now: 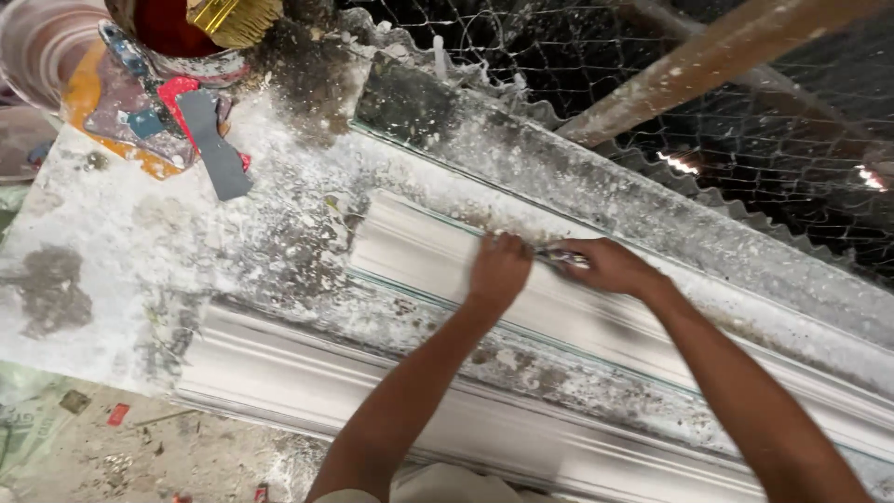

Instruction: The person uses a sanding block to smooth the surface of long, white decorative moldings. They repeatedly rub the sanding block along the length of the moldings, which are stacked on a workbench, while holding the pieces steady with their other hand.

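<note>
A long white plaster moulding strip (410, 244) lies across a plaster-splashed workbench (140, 242). My left hand (499, 270) presses down on the strip near its far edge, fingers curled. My right hand (610, 265) is just to its right, gripping a small metal scraping tool (557, 256) whose tip lies against the strip's upper edge between the two hands. A second, longer ribbed moulding (307, 368) lies parallel on the near side of the bench.
At the top left stand a red pot (172, 28) with a yellow-bristled brush (233, 19), a grey flat scraper (214, 144) and paint-stained scraps. Wire mesh (745, 121) and a rusty diagonal pole (717, 56) run behind the bench. Dusty floor shows bottom left.
</note>
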